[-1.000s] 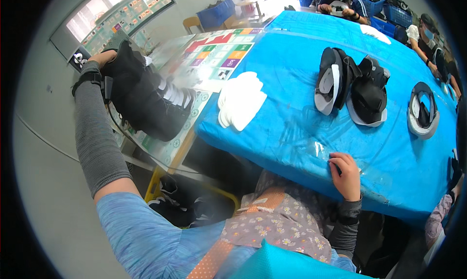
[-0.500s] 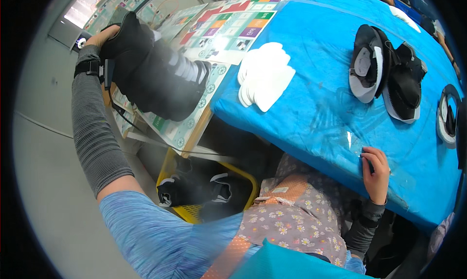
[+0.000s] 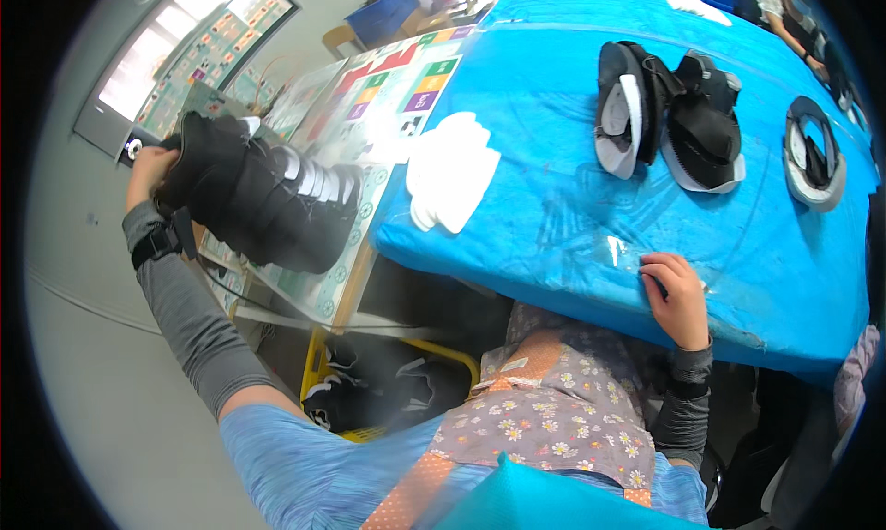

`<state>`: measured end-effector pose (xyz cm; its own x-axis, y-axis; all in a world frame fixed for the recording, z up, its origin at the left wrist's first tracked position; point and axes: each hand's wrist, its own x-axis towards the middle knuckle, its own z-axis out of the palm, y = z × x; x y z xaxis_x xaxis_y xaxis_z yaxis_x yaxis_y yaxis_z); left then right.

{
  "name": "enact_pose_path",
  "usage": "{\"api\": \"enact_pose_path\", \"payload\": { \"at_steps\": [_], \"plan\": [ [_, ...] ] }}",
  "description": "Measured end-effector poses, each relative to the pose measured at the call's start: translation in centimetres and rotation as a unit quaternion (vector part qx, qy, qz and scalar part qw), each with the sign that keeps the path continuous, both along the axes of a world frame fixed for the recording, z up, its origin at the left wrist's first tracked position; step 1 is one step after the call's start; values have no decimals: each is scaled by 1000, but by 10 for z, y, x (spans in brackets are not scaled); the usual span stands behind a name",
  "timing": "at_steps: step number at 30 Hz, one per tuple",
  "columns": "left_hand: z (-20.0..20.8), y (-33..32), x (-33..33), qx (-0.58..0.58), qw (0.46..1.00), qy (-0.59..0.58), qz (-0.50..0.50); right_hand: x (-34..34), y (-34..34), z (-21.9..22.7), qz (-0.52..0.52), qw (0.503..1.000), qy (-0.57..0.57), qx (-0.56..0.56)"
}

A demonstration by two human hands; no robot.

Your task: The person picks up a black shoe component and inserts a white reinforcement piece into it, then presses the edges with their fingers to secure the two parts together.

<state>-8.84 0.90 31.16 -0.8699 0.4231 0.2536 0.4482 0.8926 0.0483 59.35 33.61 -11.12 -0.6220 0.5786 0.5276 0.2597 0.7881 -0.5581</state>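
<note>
At the far left, my left hand (image 3: 150, 168) grips the end of a long stack of black shoe uppers (image 3: 263, 198) with white bands along one side. The stack lies slanted over the side table and is slightly blurred. Its far side and some of my fingertips are hidden. My right hand (image 3: 681, 299) rests on the near edge of the blue-covered table (image 3: 544, 225), fingers loosely bent, with no object visible in it. Beyond it, a pair of black-and-white shoe uppers (image 3: 706, 128) stands on the cloth, and white insole-shaped pieces (image 3: 452, 174) lie fanned out to the left.
A yellow basket (image 3: 309, 368) of black uppers sits below the side table (image 3: 355, 281). Another black-and-white upper (image 3: 814, 156) lies at the right. A person's arm (image 3: 798, 45) shows at the far right. A dark cable (image 3: 249, 299) runs beneath the stack.
My left hand and the stack of uppers have come down somewhat, toward the side table. The whole view has shifted. My right hand stays at the table edge.
</note>
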Motion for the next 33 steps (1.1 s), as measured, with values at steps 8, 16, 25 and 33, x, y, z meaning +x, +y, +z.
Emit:
{"api": "enact_pose_path", "payload": {
  "at_steps": [8,16,25,33],
  "plan": [
    [6,-28,-77,-4,987,136,-87,12,-2,-9,0,1000,19,13],
    [-34,-8,-126,182,940,-286,-30,-15,-5,8,-26,999,-33,-7],
    [-10,-28,-172,3,938,-332,-101,1,3,-3,-25,998,-36,-41],
    [-50,8,-94,149,953,-237,-114,-14,-1,8,-30,999,-40,-8]
  ]
}}
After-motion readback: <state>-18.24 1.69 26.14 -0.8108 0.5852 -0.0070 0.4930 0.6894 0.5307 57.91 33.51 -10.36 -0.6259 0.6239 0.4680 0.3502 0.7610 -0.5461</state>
